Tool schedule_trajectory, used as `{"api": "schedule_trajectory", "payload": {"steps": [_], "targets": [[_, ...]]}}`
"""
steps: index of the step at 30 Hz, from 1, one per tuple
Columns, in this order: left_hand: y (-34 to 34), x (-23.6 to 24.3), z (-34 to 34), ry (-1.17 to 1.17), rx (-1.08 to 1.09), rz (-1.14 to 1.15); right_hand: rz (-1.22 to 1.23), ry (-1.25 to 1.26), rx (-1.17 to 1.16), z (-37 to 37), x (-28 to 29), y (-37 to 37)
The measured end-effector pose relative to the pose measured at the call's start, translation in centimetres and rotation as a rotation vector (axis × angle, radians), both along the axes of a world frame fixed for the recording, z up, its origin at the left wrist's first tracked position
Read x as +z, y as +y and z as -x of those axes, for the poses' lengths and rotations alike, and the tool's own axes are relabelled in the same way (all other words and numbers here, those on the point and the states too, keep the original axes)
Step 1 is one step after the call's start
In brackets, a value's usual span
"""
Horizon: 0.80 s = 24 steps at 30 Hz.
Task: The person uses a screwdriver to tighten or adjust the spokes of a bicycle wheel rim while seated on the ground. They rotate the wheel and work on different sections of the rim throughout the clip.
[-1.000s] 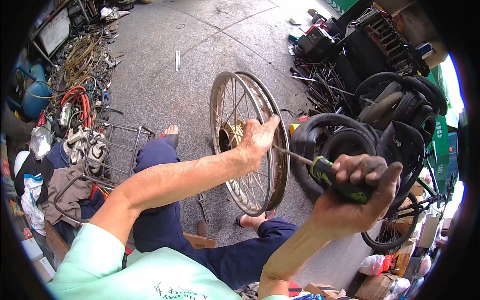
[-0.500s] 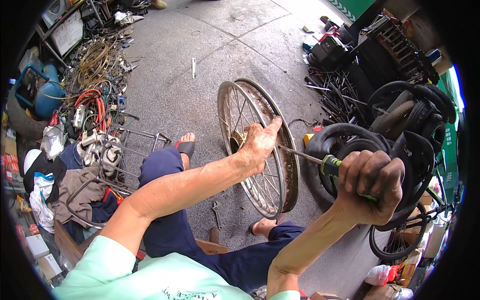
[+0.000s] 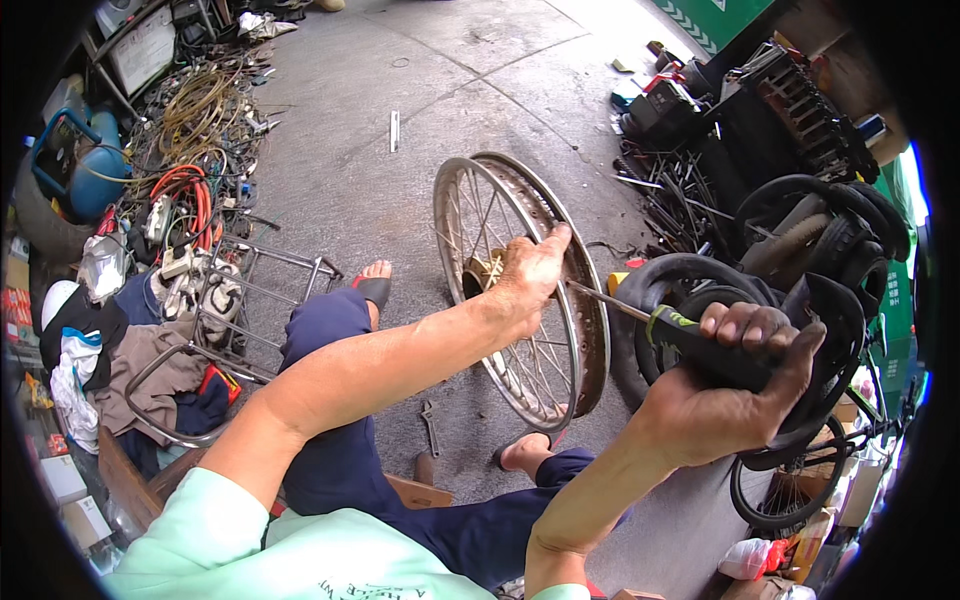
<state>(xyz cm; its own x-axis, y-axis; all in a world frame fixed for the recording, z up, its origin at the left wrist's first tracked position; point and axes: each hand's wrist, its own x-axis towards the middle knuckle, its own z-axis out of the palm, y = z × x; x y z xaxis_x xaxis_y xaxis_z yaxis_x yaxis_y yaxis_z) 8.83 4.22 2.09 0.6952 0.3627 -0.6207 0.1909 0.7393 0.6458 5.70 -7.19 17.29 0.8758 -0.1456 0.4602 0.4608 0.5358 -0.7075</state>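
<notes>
A bare spoked wheel [image 3: 592,345] with a rusty rim channel stands upright on the floor between my feet. My left hand [image 3: 530,280] is closed over its near rim edge, the index finger reaching across to the channel. In my right hand [image 3: 715,405] is a screwdriver [image 3: 675,326] with a thick black and green handle. The fingers wrap over the handle and the thumb lies stretched along its end. The metal shaft points left at the rim channel, its tip beside my left hand; I cannot tell whether the tip touches the rim.
An adjustable wrench [image 3: 430,427] lies near my feet. To the right are piled black tyres [image 3: 660,285] and a heap of metal rods [image 3: 680,195]. On the left are a metal rack [image 3: 270,290], tangled cables [image 3: 195,115] and a blue tank [image 3: 97,165]. A flat metal strip [image 3: 395,131] lies ahead.
My right hand has turned on the screwdriver handle, the fist loosening and the thumb now stretched out. Left hand and wheel have shifted slightly right in the picture.
</notes>
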Motion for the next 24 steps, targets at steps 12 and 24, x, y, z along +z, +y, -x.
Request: {"api": "schedule_trajectory", "payload": {"steps": [12,24], "targets": [[1.4,0.8,0.0,-0.05,-0.021,0.034,0.183,-0.159,0.896,-4.8,0.5,-0.8],[0.7,0.9,0.3,-0.08,-0.045,-0.059,0.117,-0.149,-0.014,-2.0,0.0,3.2]]}}
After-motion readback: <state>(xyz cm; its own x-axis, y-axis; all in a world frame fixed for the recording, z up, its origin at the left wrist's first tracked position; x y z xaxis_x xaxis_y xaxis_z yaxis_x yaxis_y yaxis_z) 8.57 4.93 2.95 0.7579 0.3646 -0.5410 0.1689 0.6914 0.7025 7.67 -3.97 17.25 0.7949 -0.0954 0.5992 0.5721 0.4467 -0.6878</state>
